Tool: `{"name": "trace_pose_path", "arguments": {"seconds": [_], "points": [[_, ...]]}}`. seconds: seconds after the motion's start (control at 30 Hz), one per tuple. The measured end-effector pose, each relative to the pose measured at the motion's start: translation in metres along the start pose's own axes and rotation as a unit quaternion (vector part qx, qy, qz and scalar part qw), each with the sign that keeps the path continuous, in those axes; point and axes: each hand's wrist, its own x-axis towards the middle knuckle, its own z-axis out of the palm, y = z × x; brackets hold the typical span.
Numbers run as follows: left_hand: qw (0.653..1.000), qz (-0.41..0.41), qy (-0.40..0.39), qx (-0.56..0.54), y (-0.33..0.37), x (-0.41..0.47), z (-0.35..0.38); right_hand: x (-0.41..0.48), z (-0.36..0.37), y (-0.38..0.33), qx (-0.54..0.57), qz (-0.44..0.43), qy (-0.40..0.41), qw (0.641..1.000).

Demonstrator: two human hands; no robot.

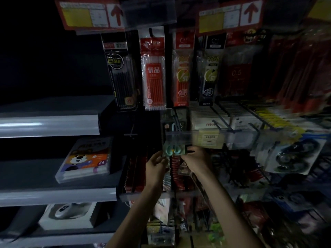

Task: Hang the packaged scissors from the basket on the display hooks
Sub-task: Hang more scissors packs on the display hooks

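A packaged pair of scissors [174, 149] with pale teal handles hangs low in the middle of a dim display wall. Its upper part is hidden behind a clear price rail [180, 136]. A display hook [176, 120] juts out just above that rail. My left hand [156, 164] pinches the pack's lower left edge. My right hand [194, 158] grips its lower right corner. Both arms reach up from the bottom of the view. The basket is not in sight.
Pen refill packs [155, 76] hang in a row above. Rows of hooks with small packs [232, 119] and tape dispensers [293, 156] fill the right. Grey shelves on the left carry a crayon box [86, 158] and a white boxed item [69, 217].
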Motion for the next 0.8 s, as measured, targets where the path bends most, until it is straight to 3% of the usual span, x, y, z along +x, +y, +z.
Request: {"name": "trace_pose_path", "arguments": {"seconds": [0.43, 0.8], "points": [[1.000, 0.022, 0.012, 0.005, -0.0075, -0.0057, -0.0044, -0.0064, -0.0054, 0.0069, -0.068, -0.018, -0.018, 0.997], [1.000, 0.014, 0.009, -0.003, -0.0069, -0.0036, -0.0018, -0.0082, -0.0063, 0.0021, 0.001, -0.008, -0.042, 0.999]]}}
